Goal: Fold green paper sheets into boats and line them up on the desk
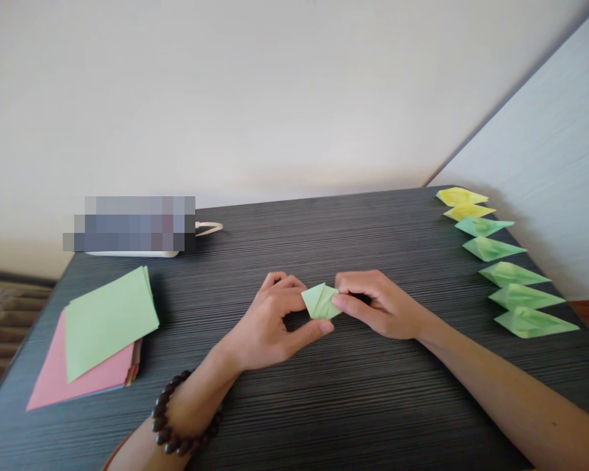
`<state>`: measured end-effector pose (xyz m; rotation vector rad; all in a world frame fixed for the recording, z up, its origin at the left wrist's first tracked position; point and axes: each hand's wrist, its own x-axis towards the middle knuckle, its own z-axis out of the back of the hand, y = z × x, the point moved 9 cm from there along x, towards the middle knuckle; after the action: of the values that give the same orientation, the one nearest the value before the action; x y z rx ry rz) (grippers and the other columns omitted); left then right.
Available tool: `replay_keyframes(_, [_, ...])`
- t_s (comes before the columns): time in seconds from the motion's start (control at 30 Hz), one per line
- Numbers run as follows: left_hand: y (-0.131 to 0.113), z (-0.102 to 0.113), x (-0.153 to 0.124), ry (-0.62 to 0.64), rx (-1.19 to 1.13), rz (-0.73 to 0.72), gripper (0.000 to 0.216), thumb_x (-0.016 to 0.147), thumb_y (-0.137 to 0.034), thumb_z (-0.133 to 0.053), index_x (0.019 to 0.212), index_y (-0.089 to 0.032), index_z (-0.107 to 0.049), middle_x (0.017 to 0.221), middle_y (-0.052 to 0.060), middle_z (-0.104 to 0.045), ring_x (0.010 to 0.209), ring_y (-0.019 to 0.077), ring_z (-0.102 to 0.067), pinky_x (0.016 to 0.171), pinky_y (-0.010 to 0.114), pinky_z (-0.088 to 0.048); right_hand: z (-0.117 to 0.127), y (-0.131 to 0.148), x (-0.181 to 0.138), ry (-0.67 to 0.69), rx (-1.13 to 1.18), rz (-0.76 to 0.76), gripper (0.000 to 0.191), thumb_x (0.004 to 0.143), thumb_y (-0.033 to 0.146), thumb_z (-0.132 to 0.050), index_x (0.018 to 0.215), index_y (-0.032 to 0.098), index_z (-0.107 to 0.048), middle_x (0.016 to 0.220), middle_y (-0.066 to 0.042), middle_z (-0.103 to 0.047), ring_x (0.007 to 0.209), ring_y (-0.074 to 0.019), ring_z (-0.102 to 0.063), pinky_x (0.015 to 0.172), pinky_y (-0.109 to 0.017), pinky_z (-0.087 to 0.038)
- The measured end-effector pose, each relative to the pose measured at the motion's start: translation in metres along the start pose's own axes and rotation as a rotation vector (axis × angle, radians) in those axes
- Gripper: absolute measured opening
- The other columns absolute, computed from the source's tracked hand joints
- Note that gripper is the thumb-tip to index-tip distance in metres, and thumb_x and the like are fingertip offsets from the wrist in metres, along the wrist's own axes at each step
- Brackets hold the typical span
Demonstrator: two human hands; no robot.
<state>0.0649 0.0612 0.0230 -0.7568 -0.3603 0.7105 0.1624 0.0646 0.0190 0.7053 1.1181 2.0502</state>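
A small folded piece of light green paper rests on the dark striped table at its middle. My left hand pinches its left side, thumb under its lower edge and fingers curled over the top. My right hand grips its right side with closed fingers. A brown bead bracelet circles my left wrist.
A stack of flat sheets, green on pink, lies at the left. Several finished folded shapes, yellow and green, line the right edge beside a pale wall. A blurred object with a white loop sits at the back left.
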Motion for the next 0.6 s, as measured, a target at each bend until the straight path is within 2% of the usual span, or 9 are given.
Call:
replay_keyframes(0.17, [0.0,-0.001,0.002,0.037,0.011,0.002,0.026,0.089,-0.031,-0.053,0.07,-0.018,-0.063,0.071,0.0,-0.059,0.078,0.0147,-0.053,0.085,0.034,-0.032,-0.006,0.004,-0.001,0.025,-0.044,0.053,0.022,0.089,0.031,-0.049,0.072,0.018,-0.047,0.067,0.003,-0.042,0.058,-0.0091,-0.038,0.055,-0.024,-0.029])
replay_keyframes(0.33, [-0.005,-0.004,0.001,0.119,0.0,-0.062,0.019,0.086,-0.028,-0.056,0.071,-0.02,-0.065,0.066,-0.001,-0.06,0.08,0.0158,-0.053,0.089,0.035,-0.03,-0.012,0.006,0.0,0.042,-0.1,0.073,0.028,0.093,0.025,-0.043,0.065,0.018,-0.042,0.064,0.003,-0.041,0.059,-0.0093,-0.039,0.058,-0.025,-0.03])
replay_keyframes(0.6, [-0.005,-0.005,0.001,0.109,-0.022,-0.034,0.02,0.087,-0.028,-0.054,0.073,-0.019,-0.064,0.067,-0.002,-0.061,0.073,0.0137,-0.054,0.09,0.034,-0.031,-0.011,0.002,-0.001,0.023,0.02,0.023,0.027,0.092,0.031,-0.044,0.068,0.018,-0.043,0.063,0.004,-0.039,0.056,-0.0084,-0.037,0.054,-0.024,-0.028])
